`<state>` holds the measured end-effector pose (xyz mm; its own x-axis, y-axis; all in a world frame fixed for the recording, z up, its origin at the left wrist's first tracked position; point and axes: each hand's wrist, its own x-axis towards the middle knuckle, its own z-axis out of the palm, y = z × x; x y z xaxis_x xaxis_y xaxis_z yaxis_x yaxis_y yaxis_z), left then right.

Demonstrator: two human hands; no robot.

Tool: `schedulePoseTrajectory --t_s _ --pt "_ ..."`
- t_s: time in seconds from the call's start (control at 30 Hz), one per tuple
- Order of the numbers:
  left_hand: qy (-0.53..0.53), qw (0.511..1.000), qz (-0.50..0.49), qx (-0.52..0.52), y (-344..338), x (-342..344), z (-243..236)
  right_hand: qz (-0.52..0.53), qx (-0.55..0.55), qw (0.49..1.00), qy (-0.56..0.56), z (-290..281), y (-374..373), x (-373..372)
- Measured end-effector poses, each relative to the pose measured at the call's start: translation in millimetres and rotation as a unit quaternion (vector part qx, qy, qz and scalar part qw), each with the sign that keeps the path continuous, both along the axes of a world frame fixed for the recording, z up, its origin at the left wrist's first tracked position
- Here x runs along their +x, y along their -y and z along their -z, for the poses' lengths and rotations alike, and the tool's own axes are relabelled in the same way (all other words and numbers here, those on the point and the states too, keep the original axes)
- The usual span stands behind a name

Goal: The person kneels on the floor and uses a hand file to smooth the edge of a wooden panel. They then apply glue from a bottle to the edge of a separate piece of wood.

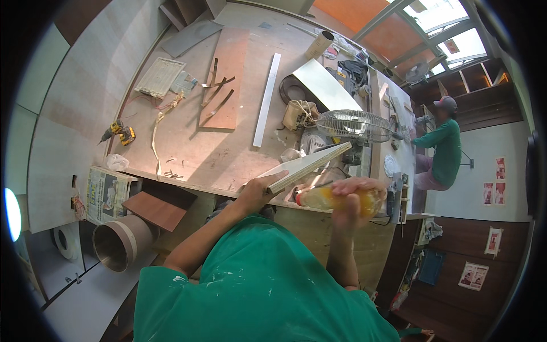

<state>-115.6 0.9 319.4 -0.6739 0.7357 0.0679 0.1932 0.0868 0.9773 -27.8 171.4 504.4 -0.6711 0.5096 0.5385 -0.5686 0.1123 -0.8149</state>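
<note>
My left hand [254, 195] is closed on the near end of a wooden board [310, 165] with a pale face and a layered edge. The board is held tilted, its far end raised toward the fan. In my right hand [348, 198] is a squeeze bottle [317, 199] with yellowish contents, lying almost level. Its red tip points left, just under the board's edge. The fingers wrap round the bottle and are partly blurred.
A worktable [194, 149] carries a white strip [266, 100], an orange-brown panel [228, 80], dark edging strips [218, 91] and a yellow-black drill [121, 133]. A wire-caged fan [356, 126] stands near the board. A co-worker [445, 145] in green stands at the right. Left below is a cardboard tube [117, 245].
</note>
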Motion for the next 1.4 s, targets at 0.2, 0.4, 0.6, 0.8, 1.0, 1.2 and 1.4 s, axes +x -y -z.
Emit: schedulePoseTrajectory --t_s 0.2,0.4,0.6,0.8,1.0,1.2,1.4 --pt "-0.025 1.000 -0.003 -0.014 3 -4 -4 -0.004 0.106 0.994 0.015 0 35 -22" --pt "-0.060 0.998 -0.007 0.004 5 -1 -7 -0.015 0.154 0.988 0.025 31 45 -37" --pt "-0.068 0.998 -0.014 -0.006 6 -5 -2 -0.071 0.154 0.977 0.132 47 31 -38" --pt "-0.080 0.996 -0.030 0.016 5 -8 9 -0.120 0.365 0.891 0.243 23 19 -38" --pt "-0.062 0.997 -0.024 0.028 3 -7 6 -0.098 0.434 0.833 0.329 6 22 -36" --pt "-0.054 0.998 -0.006 -0.027 5 -7 2 -0.017 0.449 0.843 0.295 17 25 -14" --pt "-0.063 0.998 -0.028 0.014 3 -4 5 0.002 0.395 0.847 0.355 26 32 -2"
